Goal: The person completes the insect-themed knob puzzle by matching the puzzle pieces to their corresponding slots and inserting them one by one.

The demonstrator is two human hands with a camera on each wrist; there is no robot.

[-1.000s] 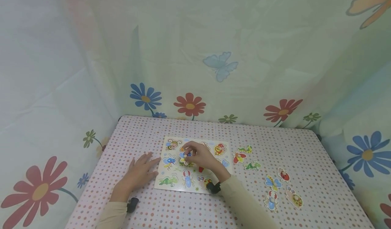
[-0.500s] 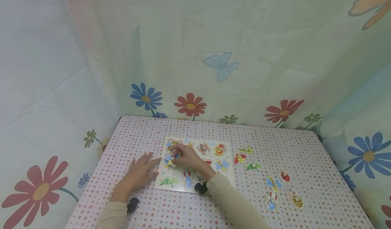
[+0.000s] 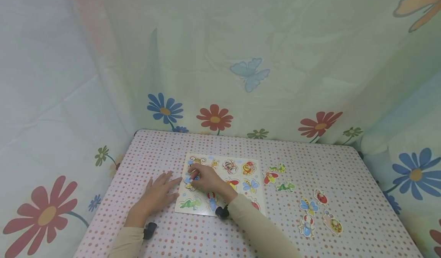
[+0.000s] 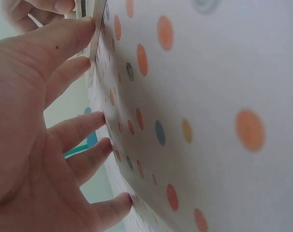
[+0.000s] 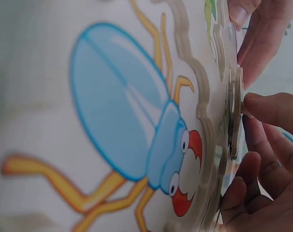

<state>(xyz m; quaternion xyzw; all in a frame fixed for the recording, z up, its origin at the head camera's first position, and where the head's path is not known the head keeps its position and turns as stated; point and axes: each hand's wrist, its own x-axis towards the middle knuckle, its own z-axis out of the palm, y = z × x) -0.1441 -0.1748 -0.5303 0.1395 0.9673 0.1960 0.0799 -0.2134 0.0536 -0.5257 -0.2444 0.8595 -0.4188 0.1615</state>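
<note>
An insect puzzle board [image 3: 240,175] lies on the dotted table. With thumb and fingers, my right hand [image 3: 208,179] pinches the knob of a blue-and-yellow insect puzzle piece [image 3: 188,183] over the board's left side, middle row. In the right wrist view, the piece [image 5: 236,111] appears edge-on at the board face; whether it sits fully in a recess I cannot tell. My left hand [image 3: 155,195] rests with fingers spread on the table left of the board. In the left wrist view, its thumb and index fingertips touch or nearly touch the board's edge [image 4: 94,46].
Right of the board lie loose pieces: a caterpillar [image 3: 277,169], a red-winged insect [image 3: 270,178] and a grasshopper [image 3: 285,186]. Farther right are a ladybug [image 3: 321,197], a blue-winged insect [image 3: 308,206], a beetle [image 3: 306,226] and a round-bodied bug [image 3: 333,224]. A flowered curtain [image 3: 193,59] stands behind.
My right hand has moved left across the board with the insect puzzle piece, from its middle to its left side, uncovering the pictures at right. My left hand has stayed in place.
</note>
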